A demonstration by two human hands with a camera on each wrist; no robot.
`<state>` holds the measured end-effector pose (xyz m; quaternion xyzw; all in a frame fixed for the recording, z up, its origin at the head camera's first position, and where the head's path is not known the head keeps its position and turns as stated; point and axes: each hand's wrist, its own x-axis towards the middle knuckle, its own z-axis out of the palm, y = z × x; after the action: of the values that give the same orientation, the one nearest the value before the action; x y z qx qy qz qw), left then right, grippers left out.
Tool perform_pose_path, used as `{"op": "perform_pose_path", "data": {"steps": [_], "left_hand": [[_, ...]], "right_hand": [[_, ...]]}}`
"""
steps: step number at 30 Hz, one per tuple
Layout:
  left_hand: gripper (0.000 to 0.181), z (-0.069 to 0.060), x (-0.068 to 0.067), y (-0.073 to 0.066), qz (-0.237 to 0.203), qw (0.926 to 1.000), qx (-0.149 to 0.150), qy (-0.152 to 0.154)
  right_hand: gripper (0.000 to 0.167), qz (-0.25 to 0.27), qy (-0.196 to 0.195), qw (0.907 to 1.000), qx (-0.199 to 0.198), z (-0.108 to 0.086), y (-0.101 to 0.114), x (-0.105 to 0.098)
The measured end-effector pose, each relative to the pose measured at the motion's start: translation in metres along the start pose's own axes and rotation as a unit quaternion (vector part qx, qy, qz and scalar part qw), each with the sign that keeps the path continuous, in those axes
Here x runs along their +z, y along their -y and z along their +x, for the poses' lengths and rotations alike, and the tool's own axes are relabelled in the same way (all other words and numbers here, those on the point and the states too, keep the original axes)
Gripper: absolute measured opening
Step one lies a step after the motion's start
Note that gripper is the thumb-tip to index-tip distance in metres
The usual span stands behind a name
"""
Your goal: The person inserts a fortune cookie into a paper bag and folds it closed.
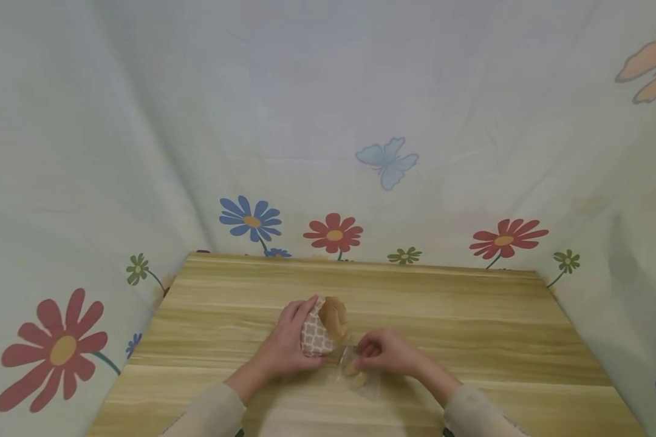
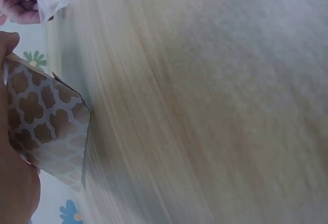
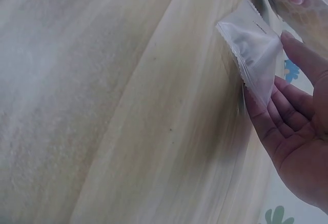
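Observation:
A small brown paper bag [image 1: 314, 337] with a white lattice print stands tilted over the table, its mouth open toward the right. My left hand [image 1: 285, 347] grips it from the left side; part of that hand is cut off in the left wrist view, where the printed side of the bag [image 2: 46, 114] shows. Just right of the bag, my right hand [image 1: 389, 353] pinches a clear plastic packet [image 1: 361, 375] with round yellowish pieces inside. Close up in the right wrist view, the packet [image 3: 252, 47] looks whitish with crimped edges, between thumb and fingers. The bag's contents are hidden.
Both hands work above a wood-grain table [image 1: 470, 315]. Behind and beside it hangs a pale cloth backdrop [image 1: 306, 121] printed with flowers and butterflies. The table's far edge meets this cloth.

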<state>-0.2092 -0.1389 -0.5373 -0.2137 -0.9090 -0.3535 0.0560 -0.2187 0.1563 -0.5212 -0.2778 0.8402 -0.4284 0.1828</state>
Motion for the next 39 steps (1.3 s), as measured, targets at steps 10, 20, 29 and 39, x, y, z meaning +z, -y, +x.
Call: {"op": "perform_pose_path", "data": {"steps": [10,20,29,39], "left_hand": [[0.129,-0.004,-0.003,0.005,0.001,1.0000,-0.007,-0.005],[0.128,-0.004,-0.003,0.009,0.004,0.9999,-0.013,-0.003],[0.128,-0.004,-0.003,0.009,0.012,0.9999,-0.008,-0.004],[0.128,-0.006,-0.007,0.006,0.020,0.9997,-0.011,-0.001]], "right_hand": [[0.030,-0.011,0.012,0.9999,-0.004,-0.003,0.003,0.009],[0.023,-0.031,0.029,0.9990,-0.015,-0.004,0.002,0.016],[0.022,-0.073,0.043,0.9961,-0.023,-0.008,0.010,0.015],[0.020,-0.095,0.045,0.9941,-0.023,-0.016,0.014,0.005]]}}
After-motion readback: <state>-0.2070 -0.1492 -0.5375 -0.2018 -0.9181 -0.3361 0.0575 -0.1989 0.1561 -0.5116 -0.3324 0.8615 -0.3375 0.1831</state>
